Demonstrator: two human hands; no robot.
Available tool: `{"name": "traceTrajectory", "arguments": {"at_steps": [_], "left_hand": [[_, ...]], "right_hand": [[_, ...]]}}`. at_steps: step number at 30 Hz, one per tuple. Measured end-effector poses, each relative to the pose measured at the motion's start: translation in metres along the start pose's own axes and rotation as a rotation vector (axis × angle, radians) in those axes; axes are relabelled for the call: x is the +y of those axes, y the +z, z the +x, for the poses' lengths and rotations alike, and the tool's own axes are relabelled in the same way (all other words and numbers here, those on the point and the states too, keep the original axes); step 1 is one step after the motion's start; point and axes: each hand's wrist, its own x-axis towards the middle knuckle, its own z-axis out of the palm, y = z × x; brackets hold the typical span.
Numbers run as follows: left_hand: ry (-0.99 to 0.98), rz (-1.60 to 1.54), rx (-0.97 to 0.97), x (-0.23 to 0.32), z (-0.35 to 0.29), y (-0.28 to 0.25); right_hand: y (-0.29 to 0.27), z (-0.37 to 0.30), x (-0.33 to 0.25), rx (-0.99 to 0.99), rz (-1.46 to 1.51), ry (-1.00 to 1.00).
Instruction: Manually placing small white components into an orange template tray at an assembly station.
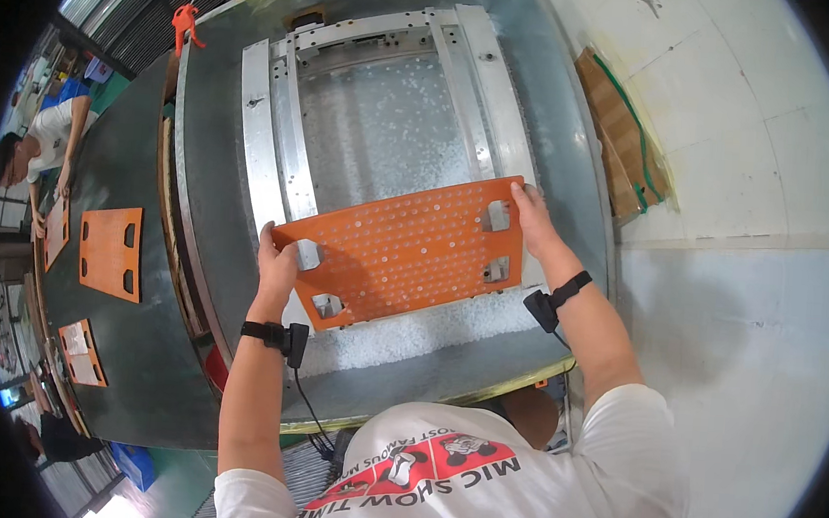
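Observation:
An orange perforated board [406, 244] is held tilted between my two hands, with small pale round pieces showing across its rows of holes. It has cut-out slots near its corners. My left hand [277, 265] grips its left end, thumb over the face near a slot. My right hand [535, 219] is closed on the upper right end, its fingers partly hidden behind the board. Beneath and beyond the board lies a silver metal frame [263, 126] with side rails. Many small whitish pieces [395, 115] lie inside the frame, and more are heaped along the near side.
A dark green table [134, 337] on the left carries more orange boards [111, 252]. Another person [51, 147] leans over its far side. A red air gun [184, 26] hangs at the grey tub's upper left edge. Cardboard [622, 129] stands along the right side.

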Motion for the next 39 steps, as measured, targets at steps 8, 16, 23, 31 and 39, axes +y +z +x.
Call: {"name": "traceTrajectory", "arguments": {"at_steps": [8,16,23,31,39], "left_hand": [[-0.105,-0.063,-0.065,0.012,-0.010,-0.001],[-0.125,-0.008,-0.073,0.019,-0.016,0.000],[-0.067,-0.068,-0.040,0.007,-0.022,-0.004],[-0.062,-0.146,-0.016,0.020,-0.038,-0.004],[-0.119,-0.164,0.013,0.017,-0.048,-0.005]], "right_hand": [[-0.001,-0.022,0.013,-0.006,-0.017,0.049],[-0.002,-0.020,0.030,0.039,0.084,0.071],[0.000,-0.030,0.034,0.086,0.179,0.028],[-0.005,-0.036,0.033,0.080,0.222,0.018],[-0.003,-0.041,0.030,0.100,0.202,-0.032]]}}
